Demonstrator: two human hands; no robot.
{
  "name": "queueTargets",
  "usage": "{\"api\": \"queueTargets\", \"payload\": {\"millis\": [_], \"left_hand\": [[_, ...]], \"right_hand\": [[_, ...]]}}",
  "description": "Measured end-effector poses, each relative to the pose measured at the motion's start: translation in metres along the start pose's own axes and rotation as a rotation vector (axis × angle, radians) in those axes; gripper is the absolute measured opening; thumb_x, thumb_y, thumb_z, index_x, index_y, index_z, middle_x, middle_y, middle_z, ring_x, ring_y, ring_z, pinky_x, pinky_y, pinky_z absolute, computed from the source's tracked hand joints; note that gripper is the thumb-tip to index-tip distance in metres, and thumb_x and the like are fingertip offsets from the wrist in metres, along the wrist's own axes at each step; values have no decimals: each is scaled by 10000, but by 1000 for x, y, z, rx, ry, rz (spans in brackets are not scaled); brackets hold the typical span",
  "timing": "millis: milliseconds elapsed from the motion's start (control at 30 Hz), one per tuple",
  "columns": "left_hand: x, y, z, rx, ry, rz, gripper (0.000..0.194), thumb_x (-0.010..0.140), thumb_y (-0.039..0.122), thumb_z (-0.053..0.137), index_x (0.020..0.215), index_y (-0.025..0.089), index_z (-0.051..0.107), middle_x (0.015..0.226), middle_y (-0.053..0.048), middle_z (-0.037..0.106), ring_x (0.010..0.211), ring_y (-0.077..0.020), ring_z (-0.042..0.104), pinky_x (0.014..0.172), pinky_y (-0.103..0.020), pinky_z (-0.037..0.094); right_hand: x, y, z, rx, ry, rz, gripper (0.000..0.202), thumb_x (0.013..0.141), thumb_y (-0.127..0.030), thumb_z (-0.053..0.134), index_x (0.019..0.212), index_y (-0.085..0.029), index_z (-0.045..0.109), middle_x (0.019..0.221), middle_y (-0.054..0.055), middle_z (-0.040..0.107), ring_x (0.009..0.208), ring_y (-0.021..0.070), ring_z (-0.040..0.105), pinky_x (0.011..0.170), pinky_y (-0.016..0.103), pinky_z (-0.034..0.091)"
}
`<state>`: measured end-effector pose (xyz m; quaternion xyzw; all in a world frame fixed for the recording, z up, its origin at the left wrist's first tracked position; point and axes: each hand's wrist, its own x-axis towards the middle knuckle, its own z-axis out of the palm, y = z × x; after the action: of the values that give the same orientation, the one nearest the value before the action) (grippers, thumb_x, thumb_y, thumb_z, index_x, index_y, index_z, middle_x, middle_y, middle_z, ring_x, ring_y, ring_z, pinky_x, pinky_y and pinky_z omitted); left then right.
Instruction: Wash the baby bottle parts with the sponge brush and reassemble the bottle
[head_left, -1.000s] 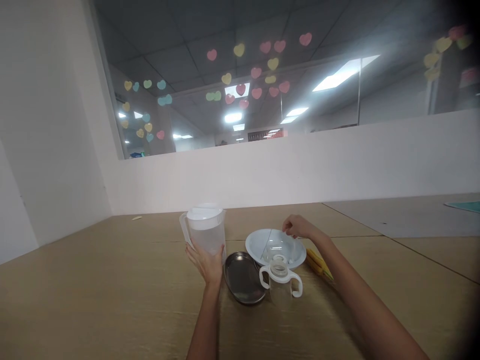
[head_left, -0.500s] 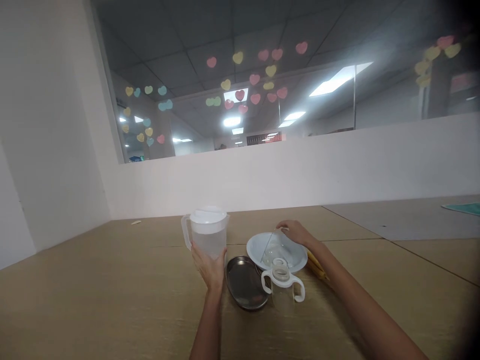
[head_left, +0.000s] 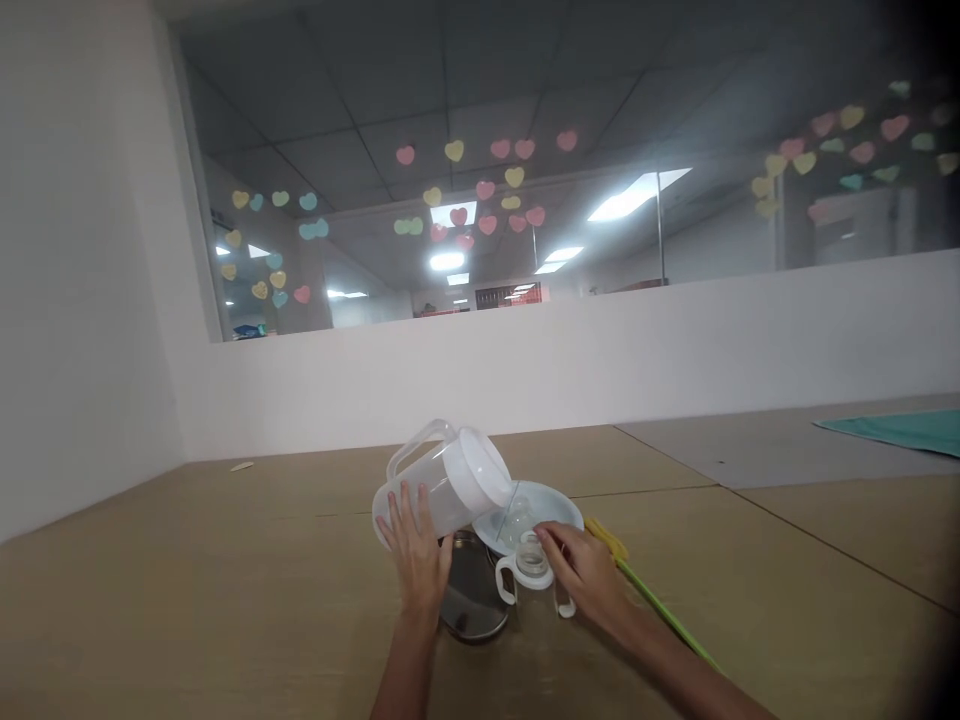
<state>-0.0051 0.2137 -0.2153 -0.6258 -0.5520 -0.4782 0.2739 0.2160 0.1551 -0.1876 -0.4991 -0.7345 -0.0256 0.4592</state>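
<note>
My left hand [head_left: 412, 545] is wrapped round the body of a clear plastic pitcher [head_left: 427, 490] with a white lid. The pitcher is tipped to the right, its spout end over the edge of a white bowl [head_left: 568, 503]; I cannot see any stream of water. The fingers of my right hand [head_left: 589, 570] are closed at the neck of a clear baby bottle [head_left: 532, 560], which has a white collar with two handles. Inside the bowl lie clear pieces and a thin stick, partly covered by the bottle. A dark metal tray [head_left: 472, 600] sits beneath the pitcher.
Right of the bowl lies a brush [head_left: 660, 605] with a yellow head and green handle. A teal cloth [head_left: 900, 430] is at the far right of the table [head_left: 225, 600]. A small pale piece [head_left: 241, 466] lies far left. Behind stands a white wall with a window.
My left hand has tilted the pitcher from upright over to the right, toward the bowl and bottle. My right hand has moved from the bowl to the bottle's neck. The view has shifted slightly.
</note>
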Motion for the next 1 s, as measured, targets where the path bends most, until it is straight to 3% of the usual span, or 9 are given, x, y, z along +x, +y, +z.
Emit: {"api": "queueTargets", "payload": {"millis": [233,533,667,833,900,1000], "left_hand": [[-1,-4,2,11,1,-36,756,824,305,508,1429,178,73,1462,-172,180,1350,-368,94,1027,-638,162],[-4,-11,12,-83,18,72,808,801,323,561,1425,163,75,1432,-208,231,1335,-395,134,998,-671,188],[-1,-17,10,-253,2,176,892,788,363,583,1418,117,1,1417,-243,226,1334,-365,176,1007,-597,289],[2,-22,3,-264,-45,332,790,827,312,521,1416,145,20,1431,-219,213,1350,-358,118,1022,-622,238],[2,-21,2,-257,-38,304,803,820,326,535,1414,137,29,1426,-221,222,1348,-355,136,1025,-605,257],[1,-19,3,-258,1,151,883,779,389,591,1410,113,38,1412,-234,242,1332,-355,195,1028,-569,292]], "right_hand": [[-9,10,16,-9,61,1,412,918,-395,258,893,-174,606,718,43,659,632,159,601,589,231,391],[-9,19,19,-103,105,-43,411,920,-347,233,893,-169,602,710,41,675,578,148,603,545,228,367],[-9,18,18,-102,104,-55,398,921,-343,240,879,-172,598,692,33,665,595,147,605,556,229,365],[-9,18,17,-119,76,-40,413,916,-355,235,863,-169,600,683,36,665,579,150,598,549,239,356],[-8,18,16,-113,53,-23,418,911,-362,228,862,-170,597,702,42,669,597,156,606,562,241,364],[-7,17,14,-105,28,8,420,900,-378,225,869,-179,593,719,51,674,611,167,611,569,247,372]]}}
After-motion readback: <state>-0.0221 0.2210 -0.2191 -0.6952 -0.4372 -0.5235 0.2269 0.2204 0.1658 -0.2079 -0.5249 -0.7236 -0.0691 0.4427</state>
